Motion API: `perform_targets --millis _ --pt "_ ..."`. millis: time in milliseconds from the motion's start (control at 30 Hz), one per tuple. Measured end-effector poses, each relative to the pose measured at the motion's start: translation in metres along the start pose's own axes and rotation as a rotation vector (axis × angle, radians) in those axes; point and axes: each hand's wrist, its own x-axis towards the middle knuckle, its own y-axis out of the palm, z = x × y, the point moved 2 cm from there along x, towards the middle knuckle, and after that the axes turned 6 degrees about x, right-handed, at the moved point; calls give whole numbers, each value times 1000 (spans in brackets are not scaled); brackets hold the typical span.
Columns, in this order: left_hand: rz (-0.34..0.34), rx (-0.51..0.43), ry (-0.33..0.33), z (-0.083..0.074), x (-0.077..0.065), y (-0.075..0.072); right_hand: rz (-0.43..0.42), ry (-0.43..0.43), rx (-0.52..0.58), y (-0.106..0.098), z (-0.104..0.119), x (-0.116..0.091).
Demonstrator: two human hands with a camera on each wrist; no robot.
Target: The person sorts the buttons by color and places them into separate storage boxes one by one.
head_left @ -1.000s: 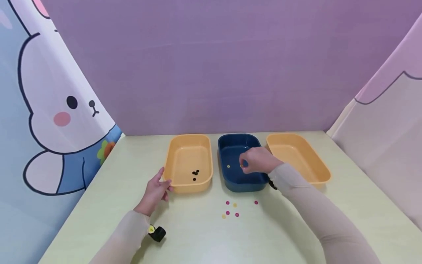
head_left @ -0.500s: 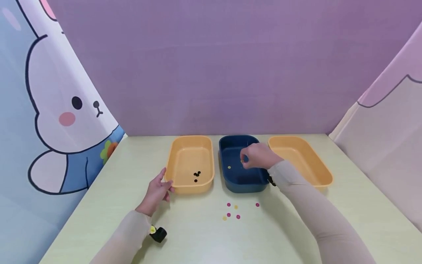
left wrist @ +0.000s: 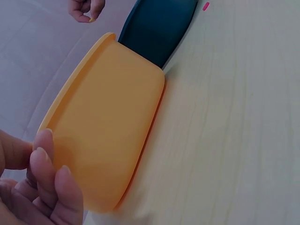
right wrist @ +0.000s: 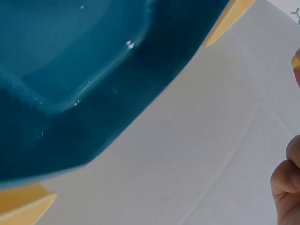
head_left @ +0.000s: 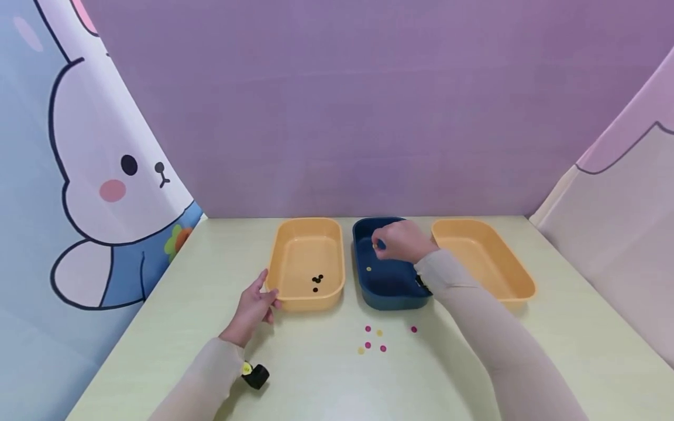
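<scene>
In the head view my right hand (head_left: pixel 402 241) is above the blue tray (head_left: pixel 392 302), thumb and index finger pinching a small yellow button (left wrist: pixel 92 20). A yellow edge of that button also shows at the fingertips in the right wrist view. Another yellow button (head_left: pixel 369 269) lies on the blue tray's floor. My left hand (head_left: pixel 253 307) holds the near left corner of the left orange tray (head_left: pixel 308 248), and its fingers (left wrist: pixel 44 168) lie against the outer wall in the left wrist view. Several black buttons (head_left: pixel 317 280) are inside this tray.
Several pink buttons (head_left: pixel 368 345) and a yellow button (head_left: pixel 379 332) are scattered on the pale table (head_left: pixel 326 386) before the blue tray. A second orange tray (head_left: pixel 481 257) stands at the right, partly behind my right forearm. A purple backdrop (head_left: pixel 337 117) rises behind the trays.
My right hand has moved left and farther back over the blue tray, still pinching the yellow button. My left hand keeps its hold on the orange tray. The head view has shifted slightly.
</scene>
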Motion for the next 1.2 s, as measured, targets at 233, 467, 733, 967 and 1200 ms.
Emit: perform_targets --millis 233,467,733,967,1200 --pt "18 21 28 -3 -1 -2 -16 -28 -31 17 -6 8" --pt "14 37 23 -3 0 0 73 -6 -30 27 -15 12" --pt "-1 39 19 -2 1 0 98 19 -44 43 -22 15" --pt "-3 30 18 0 3 1 137 75 8 63 -30 10" --pt "-5 30 13 1 4 1 243 167 57 75 -32 5"
